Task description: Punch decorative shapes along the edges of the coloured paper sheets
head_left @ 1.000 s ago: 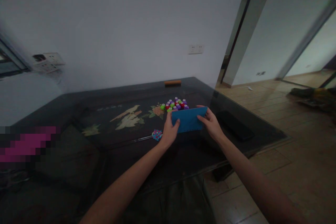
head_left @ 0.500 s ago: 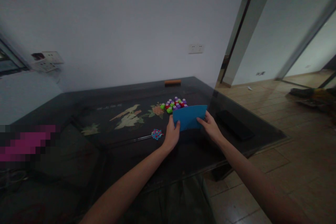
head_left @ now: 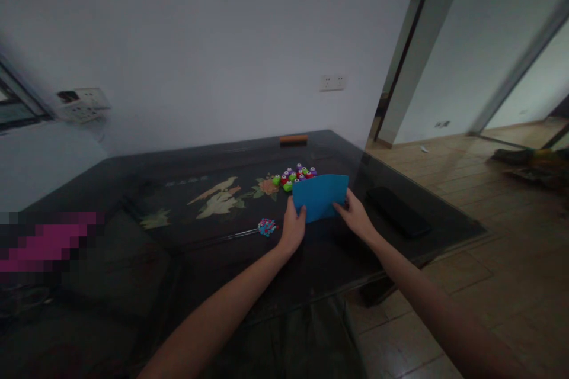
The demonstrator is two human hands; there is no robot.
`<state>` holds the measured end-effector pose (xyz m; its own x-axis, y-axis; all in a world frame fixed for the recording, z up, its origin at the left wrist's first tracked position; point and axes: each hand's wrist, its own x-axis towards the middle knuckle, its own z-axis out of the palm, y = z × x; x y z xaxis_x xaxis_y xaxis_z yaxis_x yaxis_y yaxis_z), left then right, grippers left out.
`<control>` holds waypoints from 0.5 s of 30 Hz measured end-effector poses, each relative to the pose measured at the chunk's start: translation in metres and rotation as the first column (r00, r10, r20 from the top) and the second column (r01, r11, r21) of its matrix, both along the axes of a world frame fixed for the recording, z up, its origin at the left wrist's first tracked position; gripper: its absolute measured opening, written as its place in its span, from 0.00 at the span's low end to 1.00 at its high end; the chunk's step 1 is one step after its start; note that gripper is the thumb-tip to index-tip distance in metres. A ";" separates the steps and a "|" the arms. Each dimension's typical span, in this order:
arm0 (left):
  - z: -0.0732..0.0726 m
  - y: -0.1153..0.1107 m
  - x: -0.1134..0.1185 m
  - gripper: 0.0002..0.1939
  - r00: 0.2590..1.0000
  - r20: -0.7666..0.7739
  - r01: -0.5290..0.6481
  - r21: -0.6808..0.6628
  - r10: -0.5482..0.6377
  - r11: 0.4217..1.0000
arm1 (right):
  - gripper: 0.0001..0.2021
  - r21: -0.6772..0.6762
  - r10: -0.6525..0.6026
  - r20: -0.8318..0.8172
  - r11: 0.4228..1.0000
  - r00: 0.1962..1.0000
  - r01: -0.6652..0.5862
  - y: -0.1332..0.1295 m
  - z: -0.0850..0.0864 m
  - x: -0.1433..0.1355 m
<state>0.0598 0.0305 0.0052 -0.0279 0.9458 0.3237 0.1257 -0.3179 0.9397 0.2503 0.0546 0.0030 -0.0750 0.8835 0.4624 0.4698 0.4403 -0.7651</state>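
A blue sheet of paper (head_left: 320, 196) is held up above the table, slightly bowed along its top edge. My left hand (head_left: 294, 224) pinches its left side, thumb on the near face. On the right side my right hand (head_left: 353, 213) grips it the same way. Just behind the sheet sits a cluster of small green, purple and red pieces with eye-like dots (head_left: 291, 176), partly hidden by it. Left of my left hand lies a small pile of blue, pink and white bits (head_left: 267, 227).
The dark glossy table (head_left: 249, 272) bears a bird-and-flower picture (head_left: 220, 201). A long black case (head_left: 398, 211) lies near its right edge. At the back rests a brown cylinder (head_left: 293, 140) by the wall. A pixelated pink patch (head_left: 48, 243) covers the left side.
The blue paper has bowed a little more and tilted slightly, its top right corner shifting a bit left and up. Both hands keep their hold, and the camera view has moved slightly.
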 end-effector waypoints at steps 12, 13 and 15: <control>-0.007 0.018 -0.011 0.26 0.984 0.177 0.087 -0.306 -0.033 0.948 | 0.30 -0.343 0.134 -0.260 0.913 0.956 -0.221 0.000 0.020 0.000; -0.006 0.018 -0.012 0.29 0.982 0.184 0.102 -0.316 -0.045 0.943 | 0.31 -0.388 0.122 -0.286 0.892 0.950 -0.231 0.001 0.021 0.002; -0.004 0.014 -0.016 0.34 0.991 0.131 0.079 -0.317 -0.039 0.945 | 0.33 -0.464 0.083 -0.299 0.858 0.951 -0.221 0.004 0.022 0.005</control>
